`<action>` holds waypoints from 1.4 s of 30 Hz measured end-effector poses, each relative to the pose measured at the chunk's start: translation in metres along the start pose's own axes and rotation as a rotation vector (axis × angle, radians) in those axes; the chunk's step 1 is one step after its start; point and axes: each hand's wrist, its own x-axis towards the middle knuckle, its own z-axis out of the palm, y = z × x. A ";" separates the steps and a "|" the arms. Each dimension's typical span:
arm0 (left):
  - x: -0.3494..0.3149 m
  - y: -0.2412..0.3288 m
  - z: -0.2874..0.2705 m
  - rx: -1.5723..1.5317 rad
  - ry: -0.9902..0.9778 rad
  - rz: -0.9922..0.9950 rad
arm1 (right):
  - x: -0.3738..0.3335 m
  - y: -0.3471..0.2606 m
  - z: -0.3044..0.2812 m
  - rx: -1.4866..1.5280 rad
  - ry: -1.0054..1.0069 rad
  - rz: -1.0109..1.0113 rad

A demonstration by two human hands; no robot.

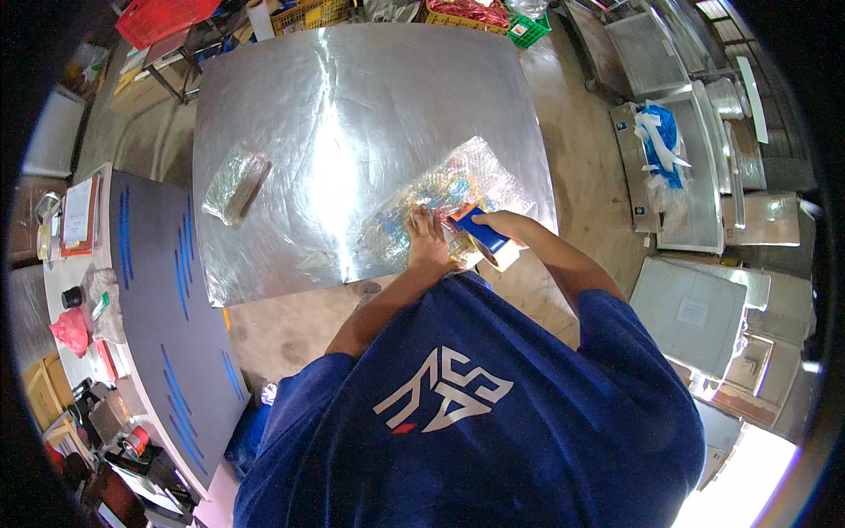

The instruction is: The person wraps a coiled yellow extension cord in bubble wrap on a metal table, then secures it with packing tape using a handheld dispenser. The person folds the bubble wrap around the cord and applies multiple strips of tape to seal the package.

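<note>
Near the right front part of the metal-topped table (pixel 264 97) lies a sheet of clear bubble wrap (pixel 480 167), with colourful items showing through it. My left hand (pixel 426 233) presses on the wrap with its fingers stretched out, holding nothing. Gripped in my right hand (pixel 503 226) is a blue and orange tape dispenser (pixel 487 234) with a roll of tape. Its orange end is against or just over the wrap, beside my left fingers; exact contact cannot be made out. At the table's left side rests a bubble-wrapped bundle (pixel 236 187), apart from both hands.
A desk with a grey side panel (pixel 163 290) stands left, carrying a pink bag (pixel 70 330) and office items. Yellow crates (pixel 312 16) and a green basket (pixel 528 31) sit beyond the table. White cartons (pixel 691 312) and a rack with blue plastic (pixel 660 145) are at right.
</note>
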 end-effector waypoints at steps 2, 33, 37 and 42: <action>0.001 -0.004 -0.005 -0.007 0.021 0.003 | -0.020 0.000 0.004 -0.029 0.017 0.038; 0.045 -0.025 -0.003 0.007 0.049 0.457 | -0.029 0.034 0.026 -1.010 0.168 0.171; 0.042 -0.013 0.000 0.016 0.030 0.481 | -0.013 0.103 0.032 -1.285 0.134 0.271; 0.036 0.006 -0.010 -0.177 0.110 0.362 | -0.049 0.183 0.022 -0.800 0.076 0.425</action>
